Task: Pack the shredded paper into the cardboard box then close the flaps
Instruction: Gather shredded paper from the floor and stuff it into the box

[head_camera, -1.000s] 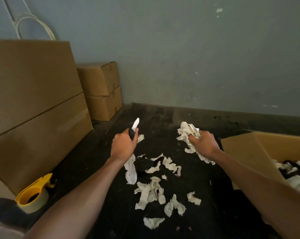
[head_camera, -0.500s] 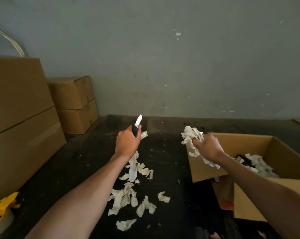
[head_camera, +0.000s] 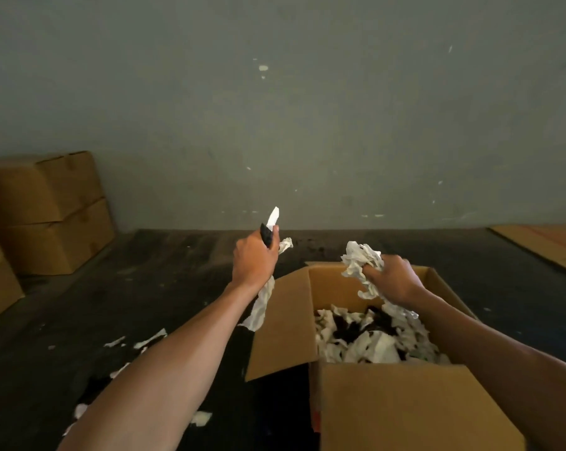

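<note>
Cardboard open brown box (head_camera: 405,415) already has shreds inside; right hand (head_camera: 393,278) hovers over it, fist closed on a crumpled white paper wad (head_camera: 361,260). Left hand (head_camera: 254,259), beside the flap, clenches a long white strip (head_camera: 261,304) plus something black. I'd drop low, so nothing misses.

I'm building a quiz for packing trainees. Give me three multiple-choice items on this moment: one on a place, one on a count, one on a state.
1. Where is the right hand?
A. over the open box
B. on the floor
C. on the stacked boxes

2. How many hands hold shredded paper?
A. none
B. one
C. two

3. The open box's flaps are:
A. taped shut
B. open
C. torn off

Key: 1 A, the right hand is above the open cardboard box. 2 C, the left hand grips a strip of shredded paper and the right a wad. 3 B, the flaps stand out from the box and the paper inside shows.
</note>
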`<control>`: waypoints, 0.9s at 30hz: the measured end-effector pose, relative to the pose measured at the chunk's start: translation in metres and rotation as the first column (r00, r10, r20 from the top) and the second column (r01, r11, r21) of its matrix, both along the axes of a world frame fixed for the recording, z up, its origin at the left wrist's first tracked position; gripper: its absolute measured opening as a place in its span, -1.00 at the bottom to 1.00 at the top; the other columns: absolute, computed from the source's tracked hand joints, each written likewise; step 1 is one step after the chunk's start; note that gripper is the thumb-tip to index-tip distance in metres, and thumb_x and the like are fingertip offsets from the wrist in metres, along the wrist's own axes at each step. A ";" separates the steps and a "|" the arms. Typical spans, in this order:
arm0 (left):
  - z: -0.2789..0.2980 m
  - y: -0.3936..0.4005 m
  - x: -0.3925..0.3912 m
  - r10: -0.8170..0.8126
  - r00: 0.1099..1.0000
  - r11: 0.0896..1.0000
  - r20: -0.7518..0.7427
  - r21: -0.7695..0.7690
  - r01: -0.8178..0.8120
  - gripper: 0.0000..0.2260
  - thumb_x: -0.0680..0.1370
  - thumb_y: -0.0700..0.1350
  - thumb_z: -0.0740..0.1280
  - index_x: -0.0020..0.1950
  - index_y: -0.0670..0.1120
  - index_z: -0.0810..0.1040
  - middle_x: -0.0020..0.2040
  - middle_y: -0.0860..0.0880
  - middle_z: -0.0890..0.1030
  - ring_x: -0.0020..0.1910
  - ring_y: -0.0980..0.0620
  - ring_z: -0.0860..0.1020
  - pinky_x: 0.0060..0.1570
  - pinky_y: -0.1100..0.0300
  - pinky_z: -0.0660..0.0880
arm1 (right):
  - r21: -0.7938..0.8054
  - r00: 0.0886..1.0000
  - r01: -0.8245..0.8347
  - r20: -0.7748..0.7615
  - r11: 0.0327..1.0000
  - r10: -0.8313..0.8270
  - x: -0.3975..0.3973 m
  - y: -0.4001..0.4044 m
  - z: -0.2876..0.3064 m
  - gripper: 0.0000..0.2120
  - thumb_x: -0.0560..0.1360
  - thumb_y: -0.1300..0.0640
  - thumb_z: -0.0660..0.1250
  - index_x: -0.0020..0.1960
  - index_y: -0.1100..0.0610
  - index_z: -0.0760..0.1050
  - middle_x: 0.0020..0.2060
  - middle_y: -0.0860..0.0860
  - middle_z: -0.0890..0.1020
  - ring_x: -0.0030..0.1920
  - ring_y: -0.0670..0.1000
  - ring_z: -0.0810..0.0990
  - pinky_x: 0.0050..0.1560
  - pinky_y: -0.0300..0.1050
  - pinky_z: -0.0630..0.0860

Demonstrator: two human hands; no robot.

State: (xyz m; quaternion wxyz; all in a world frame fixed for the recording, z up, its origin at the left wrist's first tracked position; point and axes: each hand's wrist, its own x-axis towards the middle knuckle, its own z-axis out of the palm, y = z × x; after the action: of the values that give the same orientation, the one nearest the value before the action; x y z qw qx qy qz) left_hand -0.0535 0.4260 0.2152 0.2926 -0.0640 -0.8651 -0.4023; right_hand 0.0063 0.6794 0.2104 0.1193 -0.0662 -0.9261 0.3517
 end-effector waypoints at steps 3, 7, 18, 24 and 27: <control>-0.002 0.060 -0.011 -0.019 1.000 0.999 0.011 0.030 0.018 -0.63 0.66 0.07 0.19 -0.23 -0.11 0.55 -0.39 0.05 0.50 -0.46 0.20 0.41 -0.48 0.38 0.34 | -0.023 0.999 -0.029 0.019 0.999 0.030 -0.016 0.050 -0.003 -0.75 0.56 0.10 0.31 -0.26 0.16 0.48 -0.43 0.02 0.55 -0.45 -0.05 0.46 -0.41 -0.21 0.39; -0.019 0.123 -0.022 -0.042 0.997 0.997 0.060 0.073 0.037 -0.61 0.66 0.10 0.17 -0.24 -0.09 0.53 -0.38 0.05 0.53 -0.40 0.19 0.50 -0.46 0.42 0.31 | -0.047 0.994 -0.076 0.074 0.996 0.080 -0.031 0.091 -0.022 -0.75 0.57 0.09 0.30 -0.25 0.16 0.49 -0.43 0.02 0.53 -0.45 -0.07 0.46 -0.44 -0.25 0.38; -0.098 0.183 -0.031 -0.133 0.783 0.990 0.607 0.110 0.084 -0.62 0.58 0.24 0.23 -0.02 -0.07 0.58 -0.16 -0.02 0.63 -0.19 0.03 0.60 -0.15 0.15 0.51 | -0.125 0.910 -0.210 0.339 0.970 0.240 -0.069 0.133 -0.099 -0.78 0.56 -0.01 0.34 0.13 0.09 0.54 -0.11 -0.02 0.65 -0.11 -0.06 0.64 -0.18 -0.21 0.53; -0.105 0.169 -0.049 -0.167 0.453 0.905 0.876 -0.047 0.424 -0.23 0.52 0.20 0.36 0.60 -0.05 0.11 0.56 -0.07 0.25 0.48 -0.10 0.31 0.37 0.03 0.34 | -0.118 0.830 -0.320 0.444 0.940 0.338 -0.093 0.153 -0.092 -0.42 0.44 0.02 0.50 0.41 0.00 0.40 0.33 -0.02 0.50 0.25 0.02 0.52 0.20 -0.06 0.51; -0.111 0.169 -0.048 -0.122 0.431 0.866 0.894 -0.116 0.486 -0.28 0.56 0.15 0.32 0.61 0.00 0.08 0.59 -0.06 0.19 0.52 -0.09 0.25 0.41 0.05 0.28 | 0.010 0.832 -0.345 0.467 0.938 0.301 -0.101 0.159 -0.097 -0.40 0.47 0.07 0.47 0.46 -0.02 0.34 0.37 -0.04 0.46 0.34 0.05 0.46 0.27 -0.02 0.48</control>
State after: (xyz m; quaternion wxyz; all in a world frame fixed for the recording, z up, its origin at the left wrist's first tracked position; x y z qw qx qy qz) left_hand -0.1017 0.5950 0.1044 -0.2769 -0.0637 -0.9225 -0.2611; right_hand -0.0950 0.8383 0.1136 -0.1607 0.0160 -0.9410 0.2973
